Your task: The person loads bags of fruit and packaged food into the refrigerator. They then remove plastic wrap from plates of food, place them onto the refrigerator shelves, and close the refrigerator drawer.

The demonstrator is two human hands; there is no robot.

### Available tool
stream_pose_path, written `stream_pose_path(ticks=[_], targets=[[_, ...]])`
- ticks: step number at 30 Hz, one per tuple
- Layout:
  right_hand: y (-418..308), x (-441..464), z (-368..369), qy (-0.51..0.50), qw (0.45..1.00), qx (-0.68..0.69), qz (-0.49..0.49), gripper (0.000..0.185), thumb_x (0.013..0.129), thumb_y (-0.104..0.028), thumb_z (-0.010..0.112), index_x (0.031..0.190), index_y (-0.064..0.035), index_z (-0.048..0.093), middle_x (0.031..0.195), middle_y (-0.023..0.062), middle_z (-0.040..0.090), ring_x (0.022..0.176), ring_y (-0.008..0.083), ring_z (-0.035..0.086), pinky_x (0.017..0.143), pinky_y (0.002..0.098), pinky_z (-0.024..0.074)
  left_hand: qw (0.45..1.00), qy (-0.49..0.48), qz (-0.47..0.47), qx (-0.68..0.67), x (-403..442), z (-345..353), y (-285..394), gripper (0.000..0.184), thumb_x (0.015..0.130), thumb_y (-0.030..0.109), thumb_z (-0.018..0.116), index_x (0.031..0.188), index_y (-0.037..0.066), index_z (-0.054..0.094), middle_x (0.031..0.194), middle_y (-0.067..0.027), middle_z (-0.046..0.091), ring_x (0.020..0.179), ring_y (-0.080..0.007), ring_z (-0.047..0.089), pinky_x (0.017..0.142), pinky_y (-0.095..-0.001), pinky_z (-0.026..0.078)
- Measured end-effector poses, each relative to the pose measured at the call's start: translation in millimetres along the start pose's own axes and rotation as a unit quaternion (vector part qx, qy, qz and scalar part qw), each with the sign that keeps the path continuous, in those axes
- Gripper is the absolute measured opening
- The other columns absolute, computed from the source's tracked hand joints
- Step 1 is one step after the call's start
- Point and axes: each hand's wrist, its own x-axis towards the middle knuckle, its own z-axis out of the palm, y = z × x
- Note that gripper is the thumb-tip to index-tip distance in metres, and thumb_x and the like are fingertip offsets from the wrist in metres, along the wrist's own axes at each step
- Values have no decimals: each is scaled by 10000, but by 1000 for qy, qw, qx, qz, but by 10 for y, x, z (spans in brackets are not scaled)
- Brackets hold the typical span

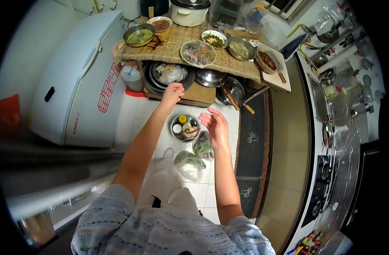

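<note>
Silver round basin (172,123) | yellow lid (182,119), white lid (177,128) inside | left hand (172,94): grip unclear | right hand (216,124): loosely spread

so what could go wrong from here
The left foot is close to the bowl and the plastic bag on the floor, so a step might knock them. The dish sits near the front edge of the table and might be bumped. The wooden handles jut from beneath it and could be kicked.

left hand (172,95): loosely curled | right hand (217,126): palm inward, slightly cupped | arms (137,155): stretched forward, bare
</note>
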Motion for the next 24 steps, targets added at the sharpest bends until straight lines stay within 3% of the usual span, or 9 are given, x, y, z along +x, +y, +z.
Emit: stream_pose_path(ticks=[1, 2, 9, 10, 11, 14, 18, 23, 24], targets=[[128, 712, -40, 12, 1000, 6, 6, 265, 904, -161, 384, 1078, 23, 462, 930, 168, 602, 833, 238, 610, 703, 309, 491, 996, -25, -43, -71, 616, -105, -142, 303, 845, 253, 550, 1084, 86, 469, 991, -20, 554, 850, -132, 558, 652, -262, 429], [151, 1005, -62, 28, 999, 6, 16, 254, 911, -162, 384, 1070, 16, 469, 933, 154, 603, 813, 212, 610, 679, 284, 488, 998, -1, -53, -35, 874, -92, -215, 333, 847, 262, 545, 1116, 89, 453, 1025, -31, 540, 879, -148, 556, 688, -279, 438], [198, 2444, -223, 61, 996, -14, 62, 309, 929, -263, 409, 1133, -31, 414, 998, 107, 583, 850, 150, 585, 657, 270, 472, 993, 24, -106, -53, 1705, -47, -122, 550, 841, 364, 565, 1270, 121, 320, 1198, -76, 462, 1039, -232, 510, 830, -391, 434], [273, 2736, -259, 40, 996, 17, 72, 360, 925, -319, 427, 1144, -35, 392, 995, 100, 568, 893, 169, 566, 682, 297, 472, 992, 13, -100, -79, 1739, 3, -94, 488, 894, 316, 485, 1252, 32, 317, 1234, -129, 421, 1110, -272, 473, 876, -402, 423], [286, 2882, -251, 43, 996, 17, 77, 360, 925, -319, 427, 1144, -35, 392, 995, 100, 568, 893, 169, 566, 682, 297, 472, 991, 15, -106, -79, 1822, 7, -126, 488, 894, 316, 485, 1252, 32, 317, 1234, -129, 421, 1110, -272, 473, 876, -402, 423], [356, 3134, -207, 18, 988, 121, 94, 373, 896, -367, 482, 1080, -48, 419, 831, 52, 521, 795, 195, 549, 703, 368, 484, 985, -8, -98, -140, 1934, -17, -198, 482, 896, 321, 483, 1244, 31, 319, 1214, -130, 434, 1102, -278, 477, 874, -405, 426], [384, 3188, -154, 29, 980, 173, 93, 256, 889, -318, 513, 933, -76, 443, 783, 37, 510, 706, 183, 547, 700, 390, 500, 978, -24, -88, -189, 1961, -23, -154, 446, 899, 278, 488, 1218, 16, 318, 1176, -146, 448, 1075, -277, 491, 873, -395, 437], [364, 3165, -19, 19, 978, 196, 71, 229, 887, -263, 523, 950, -52, 460, 754, 28, 509, 685, 163, 548, 704, 361, 508, 949, -69, -112, -285, 2271, -148, -499, 451, 890, 218, 509, 1209, -4, 280, 1151, -175, 449, 1053, -264, 502, 895, -377, 435], [366, 3180, -35, 19, 980, 193, 49, 209, 885, -233, 527, 942, -40, 471, 746, 25, 510, 682, 152, 549, 708, 344, 510, 961, -65, -73, -259, 2251, -108, -513, 456, 887, 208, 514, 1209, -6, 271, 1143, -176, 451, 1049, -264, 505, 903, -376, 432]])
